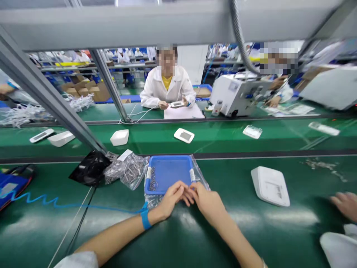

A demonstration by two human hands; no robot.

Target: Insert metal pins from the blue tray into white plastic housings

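My left hand [175,196], a blue wrist strap [145,217] round its wrist, is at the near edge of a shallow blue tray [173,175]. My right hand [208,199] meets it there, fingertips touching. The fingers of both hands are curled and pressed together; anything between them is too small or hidden to make out. Small metal parts [153,180], possibly screws, lie along the tray's left side. Under the tray is clear plastic bagging. Left of it rests a clear bag [131,169] full of small metal parts.
A black bag [90,168] lies beside a metal post. White housings, one a wedge-shaped white casing [270,186], lie on the bench and green conveyor [150,139]. At right is another person's hand [346,205]. A co-worker [169,87] sits opposite. A coiled blue cord [83,206] runs left.
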